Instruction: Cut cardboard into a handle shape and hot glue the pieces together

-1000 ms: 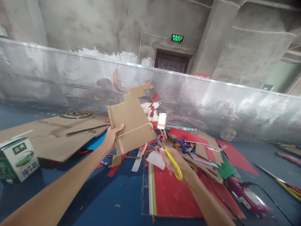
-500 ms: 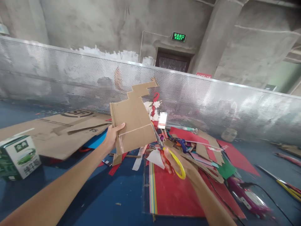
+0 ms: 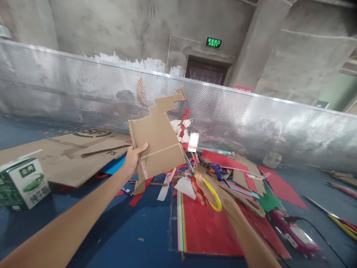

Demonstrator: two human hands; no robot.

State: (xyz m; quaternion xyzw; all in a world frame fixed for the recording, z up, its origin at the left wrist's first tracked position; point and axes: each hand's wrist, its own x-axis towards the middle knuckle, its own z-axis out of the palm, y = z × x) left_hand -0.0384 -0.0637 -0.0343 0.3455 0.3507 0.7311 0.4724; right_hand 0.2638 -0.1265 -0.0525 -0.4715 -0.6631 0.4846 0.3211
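Left hand (image 3: 133, 160) holds the stepped cardboard piece (image 3: 156, 143) raised above the blue worktop (image 3: 125, 230), fingers curled behind its left edge and thumb pressed on the front. Right hand (image 3: 216, 195), at 4 o'clock of the piece, has its fingers closed through the yellow handles of the scissors (image 3: 189, 165), whose blades meet the piece's lower right edge. Red sheet (image 3: 206, 230) lies at 6 o'clock of the right hand; milk carton (image 3: 23, 184) sits at 9 o'clock of the view.

Your left hand (image 3: 133, 160) holds a cardboard piece (image 3: 156, 143): matt brown board, rough at its cut edges. The scissors (image 3: 205, 186) in your right hand (image 3: 220, 199) have glossy plastic loops and smooth bare-metal blades. Below your right hand lies a red paper sheet (image 3: 206, 229), smooth with a slight sheen. Beyond both hands stands a perforated metal screen (image 3: 251, 119), bright and reflective. Far left of your left hand, the carton (image 3: 23, 182) is glossy printed card.
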